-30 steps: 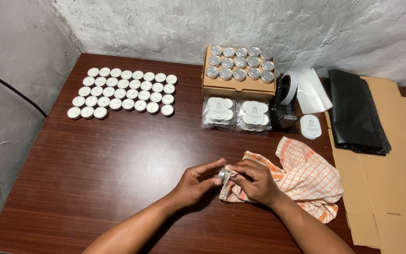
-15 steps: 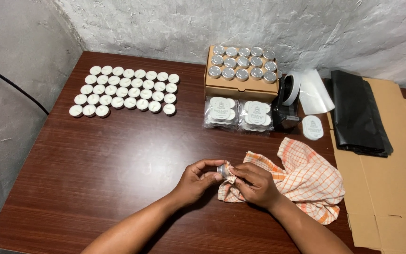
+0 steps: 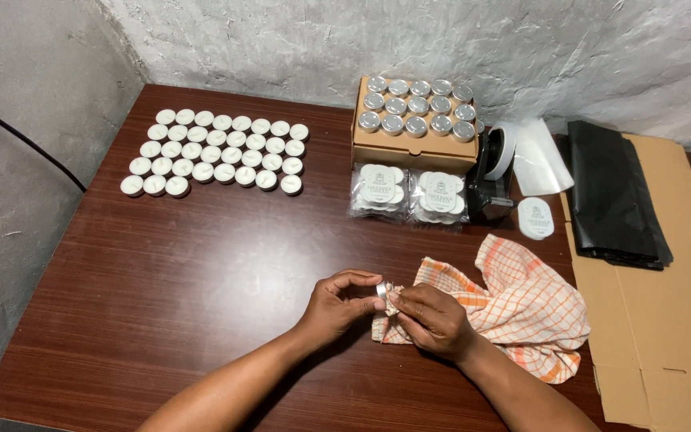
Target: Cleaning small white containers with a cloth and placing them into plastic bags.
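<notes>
The left hand (image 3: 336, 304) pinches a small metal cup (image 3: 382, 290) while the right hand (image 3: 433, 320) presses a checked cloth (image 3: 521, 312) against it.

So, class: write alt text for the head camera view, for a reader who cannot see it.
Left hand holds a small metal tealight cup while the right hand presses an orange checked cloth against it, above a dark wooden table. Behind lie rows of white tealights and a cardboard box topped with metal cups.

Rows of white tealight candles (image 3: 216, 152) are sitting on the dark wooden surface (image 3: 161, 272). A cardboard box (image 3: 413, 144) is carrying silver tins (image 3: 419, 106); two clear packets (image 3: 408, 194) are lying before it, beside a black tape dispenser (image 3: 489, 180). Black bags (image 3: 613, 192) are resting on flattened cardboard (image 3: 665, 320).
</notes>
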